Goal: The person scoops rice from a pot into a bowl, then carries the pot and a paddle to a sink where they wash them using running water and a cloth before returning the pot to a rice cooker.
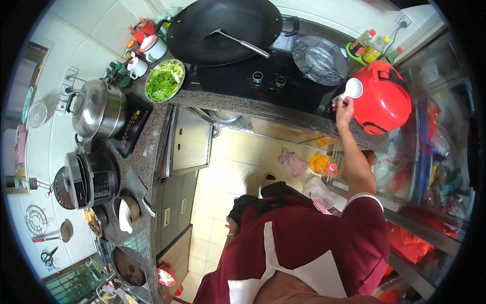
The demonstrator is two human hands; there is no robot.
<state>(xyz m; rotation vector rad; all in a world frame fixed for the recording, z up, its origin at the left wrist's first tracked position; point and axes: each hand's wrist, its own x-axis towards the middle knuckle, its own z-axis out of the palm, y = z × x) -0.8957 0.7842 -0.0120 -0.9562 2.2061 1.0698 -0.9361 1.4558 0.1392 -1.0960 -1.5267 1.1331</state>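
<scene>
My right hand (344, 111) grips a small white scoop or spoon (354, 88) by its handle, beside the red rice cooker (383, 97) at the counter's right end. The cooker's lid is down. My left hand (232, 225) hangs low beside my body, partly hidden by clothing; whether it holds anything cannot be told. A large black wok (224, 34) stands on the black glass hob (235, 79), with a metal spatula (243, 42) resting in it. A bowl covered with clear plastic (320, 60) stands left of the cooker.
A plate of chopped greens (165, 81) stands at the counter corner. Along the left counter are a steel steamer pot (99, 109), a dark electric cooker (100, 180) and a cleaver (136, 183). An oil bottle (321, 165) and a pink cloth (292, 162) lie low near the cabinets.
</scene>
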